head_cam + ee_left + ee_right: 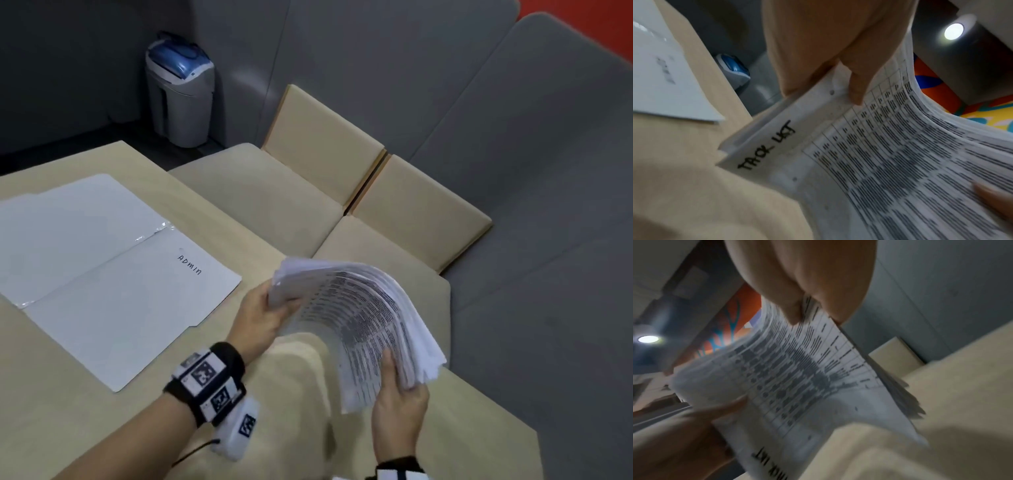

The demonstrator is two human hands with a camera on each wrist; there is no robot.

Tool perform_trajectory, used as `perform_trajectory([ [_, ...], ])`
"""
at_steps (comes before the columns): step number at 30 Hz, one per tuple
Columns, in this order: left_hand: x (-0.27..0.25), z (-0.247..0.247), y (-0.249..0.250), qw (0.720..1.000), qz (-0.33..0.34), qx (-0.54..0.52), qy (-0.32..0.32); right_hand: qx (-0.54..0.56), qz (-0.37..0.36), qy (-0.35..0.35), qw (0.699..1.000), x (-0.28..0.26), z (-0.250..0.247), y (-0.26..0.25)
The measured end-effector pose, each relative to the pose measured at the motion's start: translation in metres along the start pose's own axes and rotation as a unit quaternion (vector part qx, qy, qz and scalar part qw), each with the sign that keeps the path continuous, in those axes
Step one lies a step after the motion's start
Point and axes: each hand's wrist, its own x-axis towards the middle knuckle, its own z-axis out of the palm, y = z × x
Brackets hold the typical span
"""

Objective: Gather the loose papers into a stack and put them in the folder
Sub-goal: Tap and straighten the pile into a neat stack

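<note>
A thick stack of printed papers [363,318] is held up off the table, bowed into an arch. My left hand [270,315] grips its far short edge, thumb on the printed side. My right hand [399,397] pinches the near edge, thumb on top. In the left wrist view the papers [890,154] carry a handwritten heading and printed rows. The right wrist view shows the same papers [797,378] from below, blurred. The white folder [113,274], marked ADMIN, lies spread flat on the table [68,428] to the left of both hands.
Beige upholstered seats [394,205] stand beyond the table's far right edge. A grey and blue bin [181,92] stands on the floor at the back, by the grey wall. Grey padded seating [548,240] fills the right side.
</note>
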Motion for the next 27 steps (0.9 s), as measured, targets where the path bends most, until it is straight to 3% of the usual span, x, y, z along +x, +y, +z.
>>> perform_trajectory([
  [4, -0.008, 0.001, -0.016, 0.997, -0.013, 0.061, 0.049, -0.034, 0.057, 0.01, 0.998, -0.008, 0.006, 0.031],
  [7, -0.007, -0.009, -0.015, 0.996, -0.024, 0.06, 0.058, -0.044, 0.05, -0.015, 0.998, -0.011, -0.004, 0.032],
  [12, 0.011, -0.008, 0.004, 0.995, 0.016, 0.056, 0.078, -0.055, -0.053, 0.01, 0.997, -0.006, -0.008, 0.002],
  [18, 0.037, 0.0, 0.012, 0.985, -0.005, 0.091, 0.148, -0.107, -0.173, 0.003, 0.979, 0.003, -0.007, 0.008],
  [23, 0.034, 0.005, 0.015, 0.989, -0.006, 0.055, 0.138, -0.092, -0.194, -0.001, 0.977, -0.002, -0.008, 0.02],
  [27, 0.035, 0.003, 0.007, 0.988, -0.009, 0.088, 0.129, -0.125, -0.209, -0.03, 0.969, -0.005, -0.009, 0.024],
])
